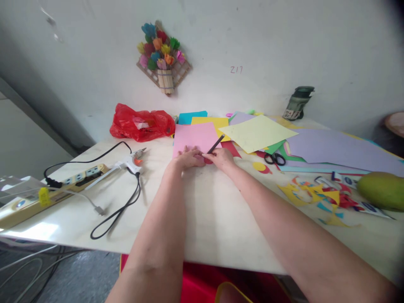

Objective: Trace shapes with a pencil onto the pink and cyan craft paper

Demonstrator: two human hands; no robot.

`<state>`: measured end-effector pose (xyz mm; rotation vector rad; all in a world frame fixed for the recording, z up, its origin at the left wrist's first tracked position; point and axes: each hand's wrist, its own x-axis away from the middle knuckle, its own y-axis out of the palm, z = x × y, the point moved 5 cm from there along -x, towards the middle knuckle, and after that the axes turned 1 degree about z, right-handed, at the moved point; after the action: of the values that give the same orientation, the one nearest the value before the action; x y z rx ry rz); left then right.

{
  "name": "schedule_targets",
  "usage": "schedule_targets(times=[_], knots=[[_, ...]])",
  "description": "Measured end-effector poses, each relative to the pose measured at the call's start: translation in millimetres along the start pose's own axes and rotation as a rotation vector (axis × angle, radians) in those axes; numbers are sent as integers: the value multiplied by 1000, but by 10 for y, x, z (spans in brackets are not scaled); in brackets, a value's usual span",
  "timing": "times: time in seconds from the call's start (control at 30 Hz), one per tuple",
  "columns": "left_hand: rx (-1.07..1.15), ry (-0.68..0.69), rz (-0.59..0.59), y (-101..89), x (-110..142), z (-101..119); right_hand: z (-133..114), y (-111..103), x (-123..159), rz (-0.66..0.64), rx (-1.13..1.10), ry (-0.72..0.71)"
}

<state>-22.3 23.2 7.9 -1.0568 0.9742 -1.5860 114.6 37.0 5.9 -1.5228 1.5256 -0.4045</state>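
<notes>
Pale bench (208,219) by a white wall: at its middle, the left hand (190,158) presses flat on pink paper (194,134), while the right grip (210,155) closes round a dark pen (217,143)!

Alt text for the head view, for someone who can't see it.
The left hand rests on a pink sheet while the right hand holds a dark pen or pencil at its near edge. A glue gun lies left on the table; scissors and colored paper scraps lie right.
</notes>
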Motion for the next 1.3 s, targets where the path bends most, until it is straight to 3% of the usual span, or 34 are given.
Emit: schedule_targets(times=[1.3], knots=[[25, 9, -5, 14, -29, -21, -12, -22, 29, -22, -78, -3]])
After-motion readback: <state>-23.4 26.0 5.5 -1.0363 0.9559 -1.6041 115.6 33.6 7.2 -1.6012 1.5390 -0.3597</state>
